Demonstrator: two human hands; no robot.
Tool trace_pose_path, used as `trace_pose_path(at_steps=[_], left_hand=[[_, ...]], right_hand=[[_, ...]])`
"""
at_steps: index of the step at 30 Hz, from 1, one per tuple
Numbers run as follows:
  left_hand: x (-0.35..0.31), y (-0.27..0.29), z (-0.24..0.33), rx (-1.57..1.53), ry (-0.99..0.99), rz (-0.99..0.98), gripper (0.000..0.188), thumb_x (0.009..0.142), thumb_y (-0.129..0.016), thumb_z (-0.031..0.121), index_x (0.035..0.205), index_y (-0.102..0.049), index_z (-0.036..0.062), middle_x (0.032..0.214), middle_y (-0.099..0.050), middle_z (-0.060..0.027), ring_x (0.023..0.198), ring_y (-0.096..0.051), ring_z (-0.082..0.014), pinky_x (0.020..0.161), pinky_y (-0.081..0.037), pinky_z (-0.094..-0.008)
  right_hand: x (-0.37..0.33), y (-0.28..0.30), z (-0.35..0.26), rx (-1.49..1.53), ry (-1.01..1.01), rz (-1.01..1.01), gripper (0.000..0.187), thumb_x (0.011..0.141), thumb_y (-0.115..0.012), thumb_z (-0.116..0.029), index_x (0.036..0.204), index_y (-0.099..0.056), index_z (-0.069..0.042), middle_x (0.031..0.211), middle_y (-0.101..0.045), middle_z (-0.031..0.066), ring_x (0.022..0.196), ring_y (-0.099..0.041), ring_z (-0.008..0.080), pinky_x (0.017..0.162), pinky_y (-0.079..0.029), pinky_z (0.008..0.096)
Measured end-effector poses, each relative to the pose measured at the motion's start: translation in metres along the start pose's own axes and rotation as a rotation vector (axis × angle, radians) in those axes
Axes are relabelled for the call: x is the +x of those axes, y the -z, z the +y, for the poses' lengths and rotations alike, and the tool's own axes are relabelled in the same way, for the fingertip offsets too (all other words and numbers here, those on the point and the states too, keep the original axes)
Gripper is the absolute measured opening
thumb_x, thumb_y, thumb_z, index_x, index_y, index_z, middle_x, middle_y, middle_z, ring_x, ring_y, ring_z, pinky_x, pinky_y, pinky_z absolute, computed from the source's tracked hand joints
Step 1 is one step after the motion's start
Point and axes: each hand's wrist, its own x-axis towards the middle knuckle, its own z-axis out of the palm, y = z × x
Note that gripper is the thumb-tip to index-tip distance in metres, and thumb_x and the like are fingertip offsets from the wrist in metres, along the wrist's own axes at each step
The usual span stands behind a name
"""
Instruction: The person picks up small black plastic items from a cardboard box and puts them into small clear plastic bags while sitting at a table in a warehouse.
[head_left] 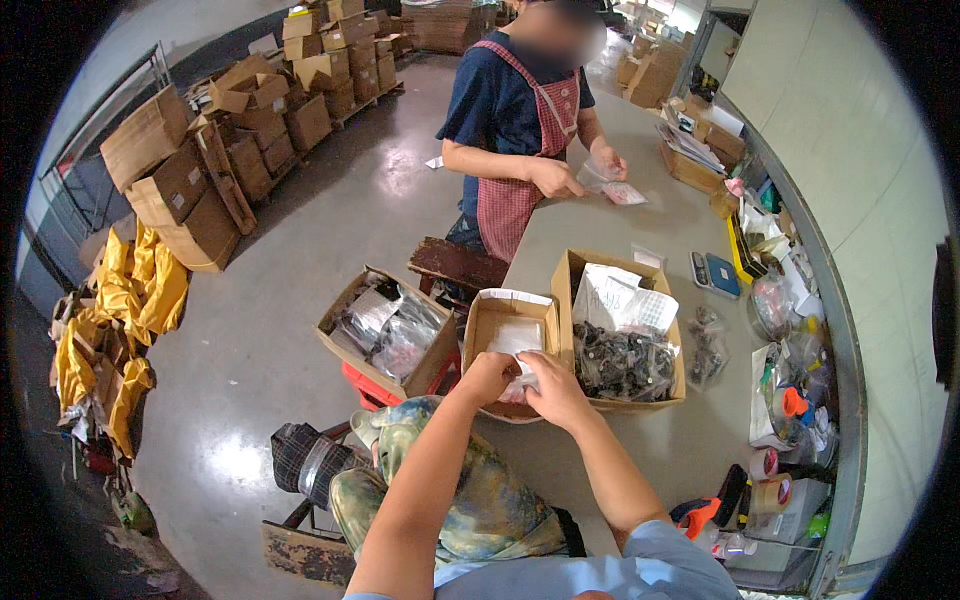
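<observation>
My left hand point(490, 379) and my right hand point(556, 392) meet over the near end of a small open cardboard box point(482, 330). Both are closed, fingers pinching a small clear plastic bag point(521, 381) between them; some reddish-pink shows at its lower part. Farther back inside the same box lie flat clear plastic bags point(516, 336). Just right of my right hand stands a larger cardboard box point(568, 290) filled with small black parts point(622, 362), with white paper sheets point(620, 298) on top. What the bag contains is too small to make out.
Left of the small box, a carton point(345, 345) of bagged items rests on a red stool point(366, 388). Across the table point(640, 225) a co-worker in a checked apron point(510, 215) handles a clear bag point(622, 192). A blue scale point(716, 272) and bagged black parts point(706, 345) lie to the right.
</observation>
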Motion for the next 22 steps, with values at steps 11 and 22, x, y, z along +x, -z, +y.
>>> trace_pose_path(at_steps=[11,22], left_hand=[[-0.001,0.023,0.006,-0.388,0.050,0.147,0.019,0.078,-0.068,0.014,0.091,-0.067,0.0004,0.075,-0.066,-0.0114,0.068,-0.062,-0.0155,0.066,-0.049,-0.0302],[0.013,0.001,-0.025,-0.750,0.211,0.261,0.015,0.084,-0.063,0.011,0.098,-0.068,0.0087,0.084,-0.068,-0.0087,0.071,-0.062,-0.0178,0.068,-0.049,-0.0284]], right_hand=[[0.017,-0.009,0.028,0.329,-0.391,-0.001,0.014,0.082,-0.061,-0.004,0.095,-0.060,0.002,0.077,-0.066,0.0069,0.068,-0.060,0.0140,0.062,-0.046,0.0280],[0.019,-0.050,0.042,0.686,-0.568,-0.063,0.056,0.075,-0.073,-0.013,0.122,-0.042,-0.005,0.111,-0.060,0.0136,0.102,-0.058,0.0327,0.087,-0.046,0.0406]])
